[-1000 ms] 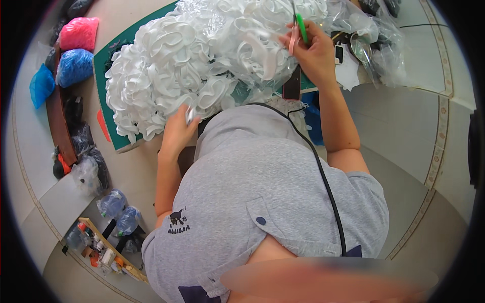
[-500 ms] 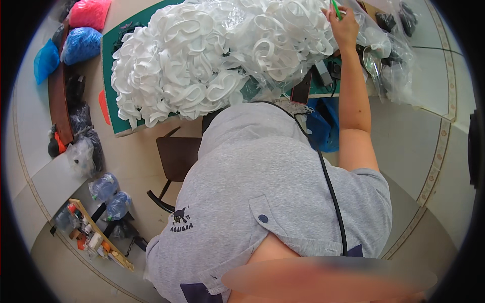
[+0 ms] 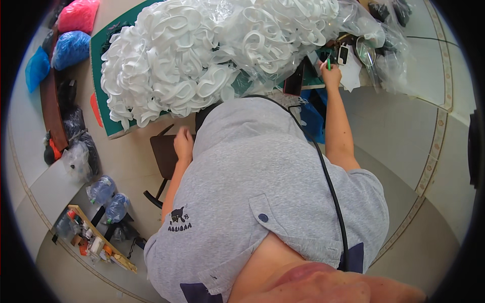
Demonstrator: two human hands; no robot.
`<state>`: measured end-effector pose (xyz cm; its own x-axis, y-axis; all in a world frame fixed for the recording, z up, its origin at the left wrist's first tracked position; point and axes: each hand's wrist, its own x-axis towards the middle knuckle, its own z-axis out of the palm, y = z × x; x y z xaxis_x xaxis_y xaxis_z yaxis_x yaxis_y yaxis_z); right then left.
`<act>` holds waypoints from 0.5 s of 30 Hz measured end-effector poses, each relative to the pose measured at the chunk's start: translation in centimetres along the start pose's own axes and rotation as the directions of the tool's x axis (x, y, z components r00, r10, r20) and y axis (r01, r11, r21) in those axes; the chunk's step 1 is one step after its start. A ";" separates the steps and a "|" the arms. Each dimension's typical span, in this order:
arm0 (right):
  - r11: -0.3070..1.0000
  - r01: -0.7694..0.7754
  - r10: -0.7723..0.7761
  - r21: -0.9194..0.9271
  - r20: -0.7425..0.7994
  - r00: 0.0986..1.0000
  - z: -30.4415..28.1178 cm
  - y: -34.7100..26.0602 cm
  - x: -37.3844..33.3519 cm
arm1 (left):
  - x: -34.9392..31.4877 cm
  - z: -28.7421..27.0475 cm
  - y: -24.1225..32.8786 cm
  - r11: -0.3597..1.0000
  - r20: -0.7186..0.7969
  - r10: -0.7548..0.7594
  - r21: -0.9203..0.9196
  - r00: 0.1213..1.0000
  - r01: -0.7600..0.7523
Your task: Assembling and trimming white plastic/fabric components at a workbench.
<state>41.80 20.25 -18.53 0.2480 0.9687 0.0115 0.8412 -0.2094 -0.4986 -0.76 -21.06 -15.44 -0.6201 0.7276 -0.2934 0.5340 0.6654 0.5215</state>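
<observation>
My right hand is at the table's near edge, right of the white pile. Its fingers are closed on a slim green pen-like object. Beside it lie white paper and a small dark-and-white item. A dark phone lies left of the hand. Loosely curled, my left hand hangs low beside my body, near the brown chair, with nothing visible in it. White ribbon-like loops are heaped across the green tabletop, some under clear plastic.
Pink and blue bags are at the far left. Clear plastic hangs at the table's right end. A black cable runs down my front. Large water bottles and a wooden tray of small items stand lower left.
My right hand has come back from the far right of the pile to the table's near edge, still holding the green object. My left hand has come into view by the chair.
</observation>
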 end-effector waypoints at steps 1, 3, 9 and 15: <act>0.997 0.025 -0.024 -0.072 0.010 1.000 1.2 0.6 -0.2 | 1.7 -0.9 2.1 0.991 -0.054 0.078 -0.109 0.995 -0.084; 0.990 0.054 -0.050 -0.134 0.032 0.998 2.6 0.2 -0.4 | 4.7 -2.0 6.4 0.960 -0.122 0.215 -0.158 0.969 -0.233; 0.977 -0.135 0.170 -0.163 0.220 0.961 5.6 -0.8 2.3 | 11.1 1.5 7.7 0.913 -0.040 0.374 0.195 0.927 -0.359; 0.822 -0.316 0.137 0.475 0.374 0.917 3.2 -6.4 -1.3 | 11.8 0.4 10.1 0.943 0.167 0.063 -0.332 0.984 -0.004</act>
<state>34.60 20.79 -18.10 0.1630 0.9098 -0.3818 0.3846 -0.4149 -0.8246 -2.47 -5.71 -14.00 -0.4801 0.7859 -0.3897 0.3155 0.5692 0.7593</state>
